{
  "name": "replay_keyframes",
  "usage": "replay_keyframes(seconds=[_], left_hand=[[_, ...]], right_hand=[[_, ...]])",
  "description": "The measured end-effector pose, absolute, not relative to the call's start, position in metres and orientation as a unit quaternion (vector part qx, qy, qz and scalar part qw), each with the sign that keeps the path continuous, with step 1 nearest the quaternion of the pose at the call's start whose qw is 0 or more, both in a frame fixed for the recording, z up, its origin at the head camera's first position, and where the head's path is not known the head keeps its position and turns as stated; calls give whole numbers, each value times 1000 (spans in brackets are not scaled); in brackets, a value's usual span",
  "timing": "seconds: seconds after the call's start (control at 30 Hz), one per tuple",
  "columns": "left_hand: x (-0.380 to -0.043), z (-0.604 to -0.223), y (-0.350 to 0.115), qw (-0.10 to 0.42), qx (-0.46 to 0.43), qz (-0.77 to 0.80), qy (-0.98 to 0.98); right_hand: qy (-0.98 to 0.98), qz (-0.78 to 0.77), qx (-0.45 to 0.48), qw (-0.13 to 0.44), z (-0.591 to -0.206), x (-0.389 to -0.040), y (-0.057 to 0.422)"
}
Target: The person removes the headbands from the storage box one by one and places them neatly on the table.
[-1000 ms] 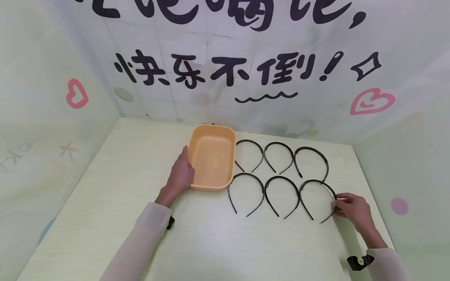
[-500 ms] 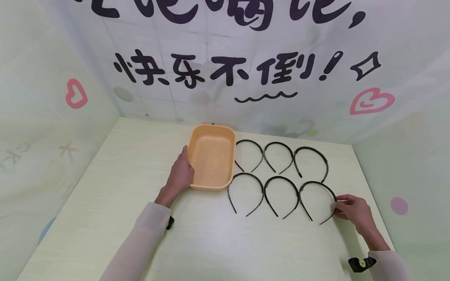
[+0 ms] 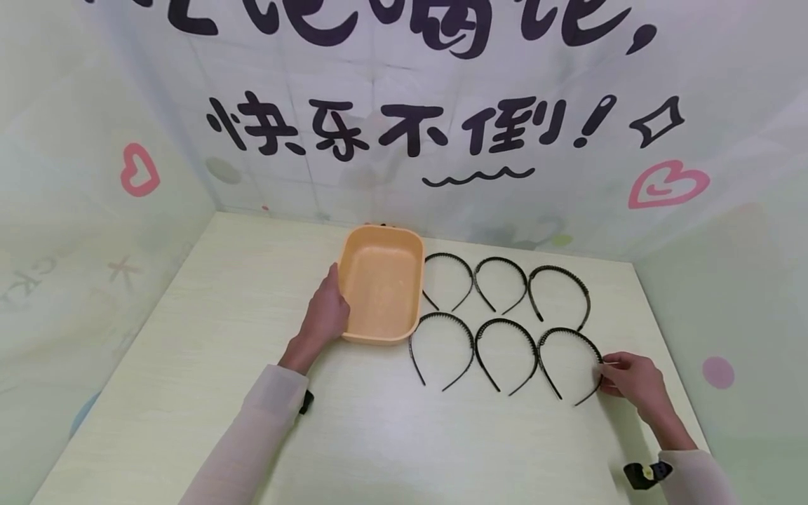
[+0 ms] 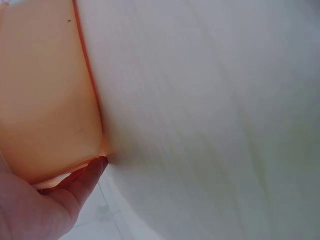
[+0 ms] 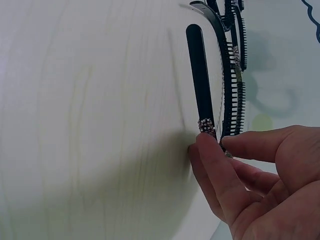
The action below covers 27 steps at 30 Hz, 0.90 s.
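In the head view my left hand (image 3: 325, 308) grips the left side of an orange plastic basin (image 3: 381, 287), which has nothing in it. The left wrist view shows fingers (image 4: 87, 182) along the basin wall (image 4: 50, 95). At the right, my right hand (image 3: 634, 382) pinches the right arm of the front-right black toothed headband (image 3: 549, 372). Up close, thumb and fingers (image 5: 215, 170) meet on this headband (image 5: 200, 75) beside a beaded, glittery patch. Its left side touches or nearly touches the front-middle headband (image 3: 486, 358).
Other black headbands lie in two rows: front-left (image 3: 470, 344), back-left (image 3: 470, 280), back-middle (image 3: 525, 277) and back-right (image 3: 587, 298). The basin covers or adjoins the leftmost ones' edges. A printed sheet (image 3: 391, 196) walls off the pale table (image 3: 410, 442) behind.
My right hand and the front-right headband have shifted very slightly toward my body. The left hand and the basin stay put.
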<state>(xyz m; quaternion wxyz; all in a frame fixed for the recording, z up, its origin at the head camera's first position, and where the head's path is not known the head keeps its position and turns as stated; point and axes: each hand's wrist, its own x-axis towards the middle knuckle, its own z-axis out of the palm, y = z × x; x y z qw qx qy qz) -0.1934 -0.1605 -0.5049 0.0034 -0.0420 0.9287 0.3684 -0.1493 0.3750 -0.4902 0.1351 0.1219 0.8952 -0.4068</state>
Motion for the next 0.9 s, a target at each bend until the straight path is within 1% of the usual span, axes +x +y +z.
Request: replay_keyframes(seconds=[0.33,0.57,0.73,0.9], left_hand=[[-195,-503,-159,3,-40,368,929],[-196,-503,-163,2,-45,379,924],[-195,-505,-164,7,-43,382,923],[-194,-505,-167,10,-40,384,922]], right_hand=[[906,-380,127,141,-490,-151,376],[917,-357,108,144,-490,-155,375],[932,-326,90,127,-485,-154,373],[953,-282,60,94,-478,-155,368]])
